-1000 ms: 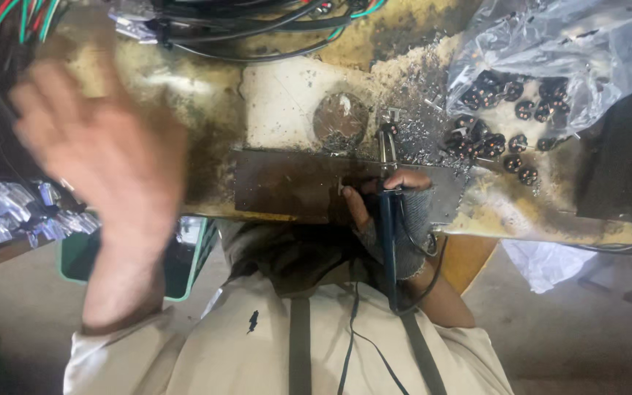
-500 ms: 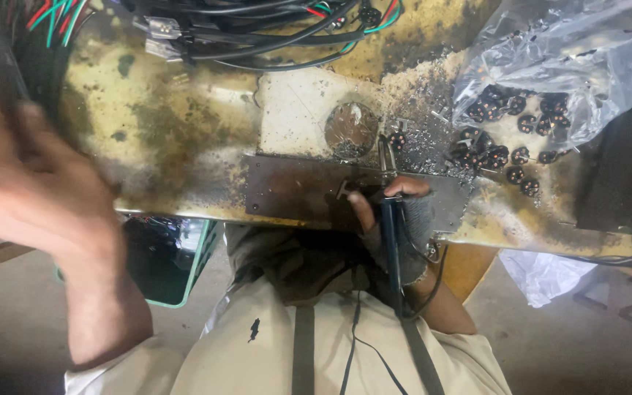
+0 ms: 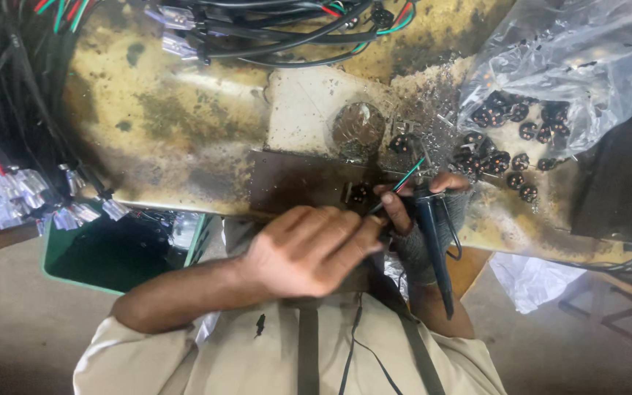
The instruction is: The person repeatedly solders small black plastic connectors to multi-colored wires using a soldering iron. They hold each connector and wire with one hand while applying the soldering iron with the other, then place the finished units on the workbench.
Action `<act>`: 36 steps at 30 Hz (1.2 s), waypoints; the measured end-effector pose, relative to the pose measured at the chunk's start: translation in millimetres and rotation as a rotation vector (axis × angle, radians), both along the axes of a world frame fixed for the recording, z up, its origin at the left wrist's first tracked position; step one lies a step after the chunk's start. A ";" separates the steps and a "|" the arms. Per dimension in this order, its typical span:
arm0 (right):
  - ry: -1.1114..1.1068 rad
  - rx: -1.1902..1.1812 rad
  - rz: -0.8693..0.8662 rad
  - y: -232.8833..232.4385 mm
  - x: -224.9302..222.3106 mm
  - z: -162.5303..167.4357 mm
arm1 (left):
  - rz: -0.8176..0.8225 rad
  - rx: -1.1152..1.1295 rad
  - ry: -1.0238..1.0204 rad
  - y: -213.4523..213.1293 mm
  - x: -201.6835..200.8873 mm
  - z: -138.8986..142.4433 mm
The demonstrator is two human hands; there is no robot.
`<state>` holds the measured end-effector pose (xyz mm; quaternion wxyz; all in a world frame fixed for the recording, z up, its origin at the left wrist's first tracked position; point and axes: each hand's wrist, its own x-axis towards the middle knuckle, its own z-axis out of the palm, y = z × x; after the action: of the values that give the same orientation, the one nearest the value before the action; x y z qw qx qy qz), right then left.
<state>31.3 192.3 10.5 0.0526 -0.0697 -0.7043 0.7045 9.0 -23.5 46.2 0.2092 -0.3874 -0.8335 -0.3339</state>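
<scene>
My left hand (image 3: 309, 249) sits at the near edge of the stained yellow bench (image 3: 170, 124), fingers closed on a thin bundle of red, green and black wires (image 3: 402, 183) whose tips point up and right. My right hand (image 3: 422, 212), in a dark fingerless glove, grips a blue-handled soldering iron (image 3: 433, 241) right beside the wire ends. Both hands meet over a dark metal plate (image 3: 294, 183) where a small black connector (image 3: 360, 192) lies. The iron's tip is hidden behind the fingers.
A clear plastic bag (image 3: 572, 66) of several small black connectors (image 3: 506, 139) lies at the right. Black cable bundles (image 3: 272, 29) run along the far edge and hang at the left (image 3: 9, 110). A green bin (image 3: 111, 249) stands below the bench.
My left hand swept from the left side down and right to the bench edge, and now holds the wires next to the right hand. The right hand and iron stayed put.
</scene>
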 end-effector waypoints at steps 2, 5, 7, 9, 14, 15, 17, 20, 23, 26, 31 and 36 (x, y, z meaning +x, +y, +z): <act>0.031 -0.007 -0.019 0.3 0.1 -1.7 | 0.133 0.037 0.462 13.5 -2.3 13.6; 0.060 -0.008 -0.022 1.5 -2.2 -2.5 | -0.037 0.110 0.546 25.7 5.6 29.6; 0.069 -0.010 -0.023 3.0 -4.0 -3.1 | -0.118 0.098 0.587 31.3 9.3 34.6; 0.066 0.001 -0.019 5.3 -4.4 -3.5 | -0.239 -0.018 0.690 25.9 7.7 33.4; 0.053 0.014 -0.020 9.6 -3.1 -6.9 | -0.306 -0.082 0.703 14.4 6.5 34.6; 0.057 0.016 -0.020 10.1 -3.5 -7.8 | -0.188 -0.065 0.672 16.0 9.3 37.0; 0.056 0.020 -0.021 10.5 -4.4 -8.9 | 0.055 -0.026 0.591 24.9 17.7 43.8; 0.059 0.021 -0.024 10.8 -6.3 -10.0 | -0.005 -0.030 0.565 23.1 19.8 41.5; 0.067 0.024 -0.026 11.5 -6.9 -11.2 | 0.000 -0.037 0.600 20.4 18.5 37.5; 0.077 0.017 -0.032 13.1 -6.2 -13.1 | -0.003 -0.052 0.625 16.1 11.9 31.6; 0.103 0.000 -0.031 13.5 -9.4 -16.6 | -0.016 0.132 0.450 19.4 10.4 37.1; 0.189 -0.174 -0.159 10.9 -3.7 -20.3 | 0.042 0.314 0.025 29.4 -8.5 18.4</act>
<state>27.6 203.2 -9.8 0.1681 -0.0627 -0.6248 0.7599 0.4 5.9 64.6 0.2843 -0.3365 -0.7764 -0.4508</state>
